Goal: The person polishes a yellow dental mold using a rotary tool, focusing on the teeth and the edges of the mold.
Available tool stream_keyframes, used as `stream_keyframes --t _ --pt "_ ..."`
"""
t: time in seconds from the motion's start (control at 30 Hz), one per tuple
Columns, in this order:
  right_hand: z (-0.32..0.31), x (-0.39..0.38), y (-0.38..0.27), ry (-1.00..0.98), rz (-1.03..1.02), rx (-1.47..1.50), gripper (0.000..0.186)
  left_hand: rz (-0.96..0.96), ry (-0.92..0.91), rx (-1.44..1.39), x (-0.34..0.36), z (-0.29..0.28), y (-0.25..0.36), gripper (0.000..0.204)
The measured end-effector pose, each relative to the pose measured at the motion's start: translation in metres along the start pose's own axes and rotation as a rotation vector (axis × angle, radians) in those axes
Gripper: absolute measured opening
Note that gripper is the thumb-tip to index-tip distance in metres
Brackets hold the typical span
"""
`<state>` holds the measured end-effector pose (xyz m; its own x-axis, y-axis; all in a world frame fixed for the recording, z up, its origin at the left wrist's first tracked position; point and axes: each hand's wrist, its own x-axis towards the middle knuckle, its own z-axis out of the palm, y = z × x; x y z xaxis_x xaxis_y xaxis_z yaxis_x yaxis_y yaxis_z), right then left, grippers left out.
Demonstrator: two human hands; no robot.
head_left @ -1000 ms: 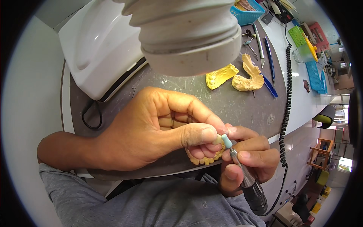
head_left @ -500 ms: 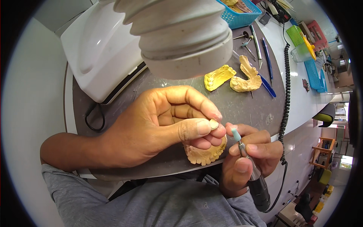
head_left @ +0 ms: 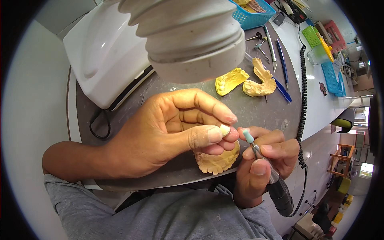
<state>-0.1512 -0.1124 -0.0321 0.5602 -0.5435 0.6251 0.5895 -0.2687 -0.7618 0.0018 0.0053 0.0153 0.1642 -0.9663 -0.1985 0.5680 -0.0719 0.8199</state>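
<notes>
Basically, left hand pinches cream tooth piece over bench, toward near edge | looks light, stiff, maybe brittle, so grab its sides | right hand grips rotary handpiece

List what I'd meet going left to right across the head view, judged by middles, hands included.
White machine housing, left hand, small tooth-shaped piece, teal rotary tip, right hand, coiled black cord, far-right blue basket.
</notes>
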Motion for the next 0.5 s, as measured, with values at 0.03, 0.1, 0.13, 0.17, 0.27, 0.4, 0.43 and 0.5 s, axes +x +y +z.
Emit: stream_keyframes --t 0.03,0.1,0.13,0.17,0.27,0.4,0.43,0.5 --pt "0.001 -0.0008 0.0002 0.013 -0.011 -0.002 0.026 0.0 0.001 0.0 -0.0001 0.0007 0.0 0.017" --pt "0.0033 -0.0024 0.0 0.026 -0.021 -0.003 0.027 -0.001 0.007 0.024 -0.0005 0.0019 -0.0001 0.018" --pt "0.0047 -0.0026 0.0004 0.027 -0.03 -0.009 0.027 0.001 0.008 0.026 0.0 0.0017 -0.0002 0.018" --pt "0.0058 -0.0026 0.0007 0.027 -0.039 -0.014 0.028 0.002 0.004 0.047 0.0003 0.0014 -0.0004 0.018" --pt "0.008 -0.0033 0.0002 0.012 -0.048 -0.04 0.03 0.006 -0.009 0.068 0.0006 0.0009 -0.0008 0.018" --pt "0.0103 -0.0038 0.001 0.018 -0.062 -0.065 0.032 0.008 -0.019 0.082 0.0002 0.0013 0.0001 0.019" --pt "0.0102 -0.0047 0.0016 0.024 -0.06 -0.059 0.032 0.009 -0.018 0.081 0.0001 0.0015 0.0005 0.019" --pt "0.0096 -0.0054 0.0028 0.029 -0.058 -0.053 0.033 0.0 -0.014 0.068 -0.0003 0.0019 0.0012 0.019"
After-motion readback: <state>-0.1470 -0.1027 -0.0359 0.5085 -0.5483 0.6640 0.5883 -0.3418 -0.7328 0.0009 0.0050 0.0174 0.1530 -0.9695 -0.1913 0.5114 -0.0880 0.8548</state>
